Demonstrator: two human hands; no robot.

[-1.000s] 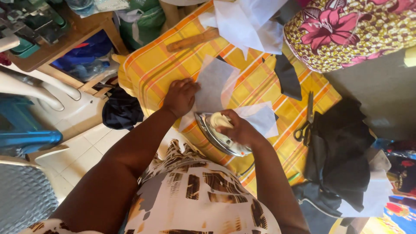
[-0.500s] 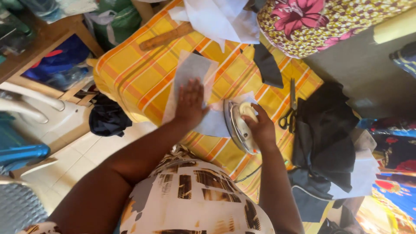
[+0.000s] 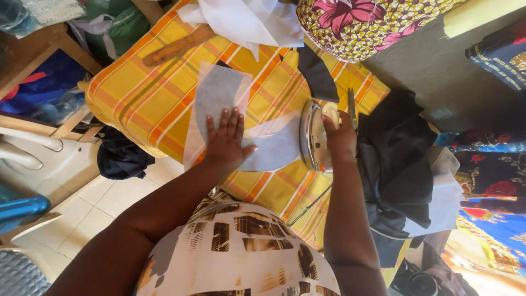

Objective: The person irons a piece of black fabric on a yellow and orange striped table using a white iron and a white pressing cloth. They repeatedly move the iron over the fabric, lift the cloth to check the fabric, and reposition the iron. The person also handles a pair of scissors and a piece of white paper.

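The left hand (image 3: 226,141) lies flat, fingers spread, pressing the grey fabric piece (image 3: 218,98) onto the yellow checked desk (image 3: 148,98). The right hand (image 3: 341,137) is wrapped around the iron (image 3: 312,137) just right of it, beside dark cloth (image 3: 400,164).

Left hand (image 3: 226,141) flat on grey interfacing piece (image 3: 216,96); right hand (image 3: 341,137) grips iron (image 3: 313,137) on yellow plaid cloth (image 3: 142,93).

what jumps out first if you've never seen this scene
The bright yellow plaid cloth covering the work surface grabs the eye. On it, the left hand presses flat on a grey fabric piece, while the right hand grips an iron just right of it. A dark heap of fabric sits at the right.
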